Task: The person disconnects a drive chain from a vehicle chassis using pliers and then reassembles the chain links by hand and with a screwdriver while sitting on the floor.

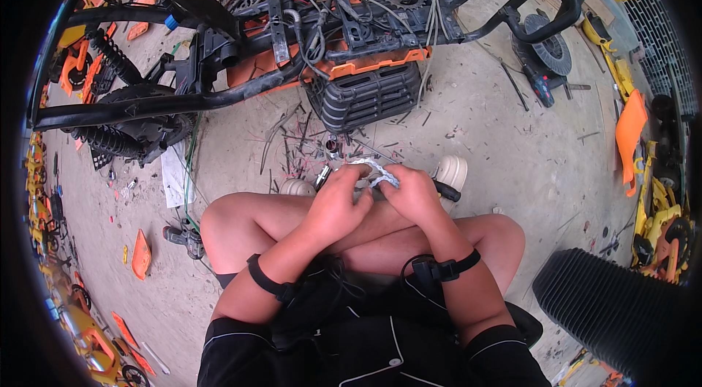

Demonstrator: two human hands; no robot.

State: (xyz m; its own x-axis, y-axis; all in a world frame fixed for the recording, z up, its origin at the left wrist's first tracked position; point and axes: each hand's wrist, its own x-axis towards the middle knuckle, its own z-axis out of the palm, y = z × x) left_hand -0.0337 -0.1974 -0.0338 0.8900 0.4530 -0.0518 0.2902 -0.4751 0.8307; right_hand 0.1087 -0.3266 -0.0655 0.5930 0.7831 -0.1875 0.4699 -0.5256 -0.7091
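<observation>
My left hand [339,198] and my right hand [408,197] are above my crossed legs, both closed on a pale bluish-white looped strip [373,165] with a crinkled or braided look. Just beyond them on the floor lie a shiny metal cylinder [332,147] and a thin rod [371,151]. A chrome tool [322,176] shows left of my left hand, and a black handle [447,192] pokes out beside my right hand, partly hidden by it.
A black vehicle frame [219,98] with orange panel, cables and metal parts spans ahead, above a black ribbed box [369,100]. A black ribbed object [607,306] is at lower right. A drill [541,88], loose orange panels [630,142] and scraps [285,138] lie around.
</observation>
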